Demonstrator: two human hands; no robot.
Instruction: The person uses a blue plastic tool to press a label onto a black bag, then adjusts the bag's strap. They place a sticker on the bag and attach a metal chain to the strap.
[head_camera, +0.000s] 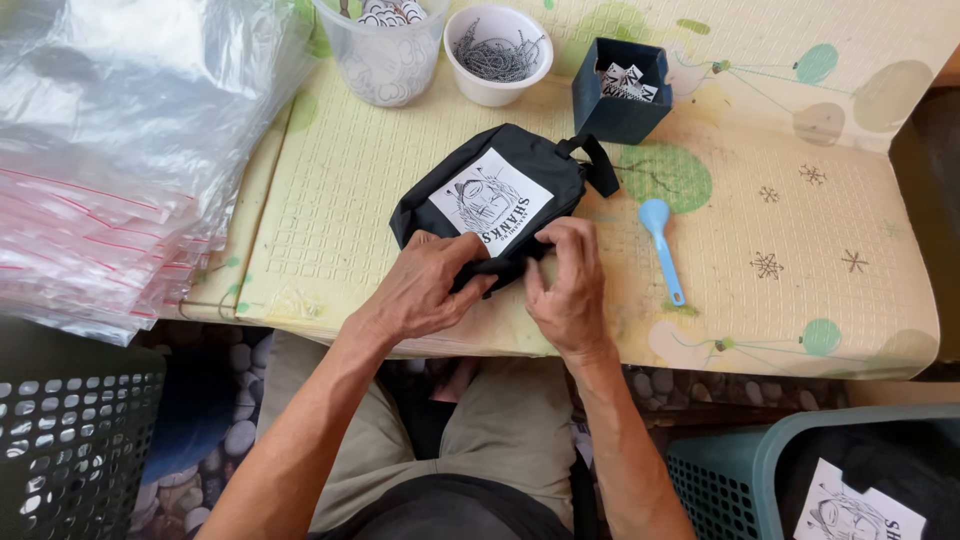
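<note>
Pouch (500, 195), black with a white printed label, lies at frame centre on the pale mat (800, 300). Left hand (425, 285) and right hand (568, 285) both pinch its near edge, pinning it flat. White cup of metal pins (497, 52) and dark box (620, 90) sit within reach, upper centre.

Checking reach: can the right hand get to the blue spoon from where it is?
Probably yes. The blue spoon lies alone on the mat just beside the right hand, nothing between them; the hand would first have to release the black pouch.
</note>
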